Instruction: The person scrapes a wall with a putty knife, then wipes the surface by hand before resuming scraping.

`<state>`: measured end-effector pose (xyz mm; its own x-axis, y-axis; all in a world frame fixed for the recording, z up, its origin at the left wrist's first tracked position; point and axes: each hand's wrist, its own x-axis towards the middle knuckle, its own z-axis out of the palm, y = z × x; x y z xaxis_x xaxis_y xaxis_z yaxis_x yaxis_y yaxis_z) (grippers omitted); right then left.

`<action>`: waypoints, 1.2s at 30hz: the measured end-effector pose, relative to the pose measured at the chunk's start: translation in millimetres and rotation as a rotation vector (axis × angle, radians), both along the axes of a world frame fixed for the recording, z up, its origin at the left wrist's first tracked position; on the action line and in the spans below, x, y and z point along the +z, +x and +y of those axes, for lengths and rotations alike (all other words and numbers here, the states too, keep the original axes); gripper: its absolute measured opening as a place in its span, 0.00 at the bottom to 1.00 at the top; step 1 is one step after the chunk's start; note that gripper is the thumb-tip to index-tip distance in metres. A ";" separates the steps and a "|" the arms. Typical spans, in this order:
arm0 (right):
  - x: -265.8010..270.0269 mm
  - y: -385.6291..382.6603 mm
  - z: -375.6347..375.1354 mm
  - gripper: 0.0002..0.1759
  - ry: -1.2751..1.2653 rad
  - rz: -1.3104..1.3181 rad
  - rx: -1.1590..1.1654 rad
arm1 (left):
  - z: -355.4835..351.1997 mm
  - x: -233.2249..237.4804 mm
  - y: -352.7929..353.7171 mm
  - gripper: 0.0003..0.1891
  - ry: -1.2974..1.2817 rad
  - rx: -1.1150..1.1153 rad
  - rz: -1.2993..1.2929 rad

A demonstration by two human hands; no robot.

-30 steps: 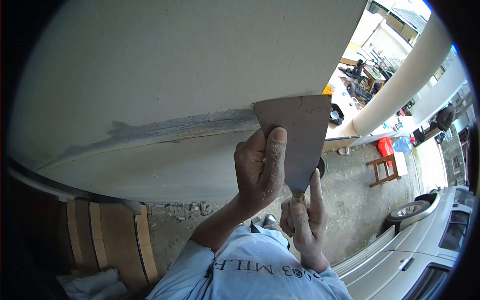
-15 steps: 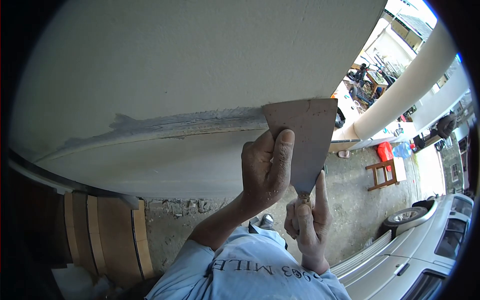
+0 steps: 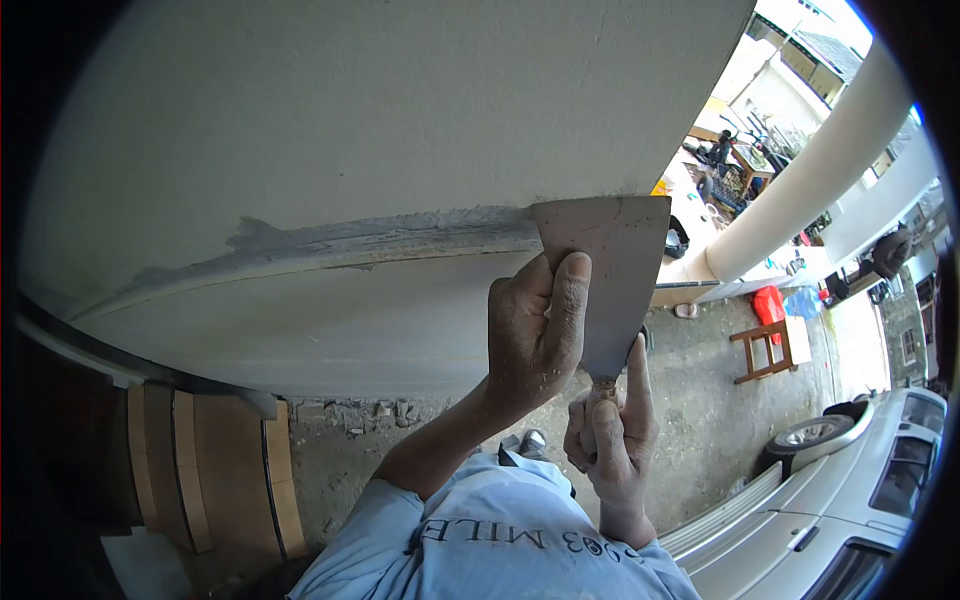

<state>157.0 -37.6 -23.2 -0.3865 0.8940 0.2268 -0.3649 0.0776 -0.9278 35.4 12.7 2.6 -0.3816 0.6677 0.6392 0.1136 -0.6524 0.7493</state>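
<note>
In the head view I've got the scraper [image 3: 622,275] w/ its wide end up at the wall [image 3: 400,110], just beside the R end of the grey band [image 3: 400,237]; L hand [image 3: 530,340] pinches the blade's L side, thumb on its face, & R hand [image 3: 618,450] is wrapped round the handle, index finger up along the neck. If pressure goes uneven btwn the two, I'd say a blade corner could gouge the wall or band, esp. near the wall's outer edge [image 3: 704,100], & w/ dusty skin the L thumb might slip.
</note>
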 end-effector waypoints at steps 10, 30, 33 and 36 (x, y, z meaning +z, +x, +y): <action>-2.7 0.6 -0.7 0.32 -0.047 0.038 0.013 | 1.8 -0.6 0.0 0.12 -0.022 -0.014 0.019; -10.5 -6.5 -7.8 0.31 -0.043 0.059 -0.060 | -0.9 2.7 0.0 0.13 -0.057 -0.045 0.072; -6.0 -8.8 -4.9 0.32 -0.086 0.122 -0.027 | 3.3 0.5 2.3 0.13 -0.033 -0.017 0.072; -4.2 -5.8 -10.6 0.32 -0.124 0.164 -0.005 | -0.2 3.2 1.0 0.12 -0.058 -0.036 0.069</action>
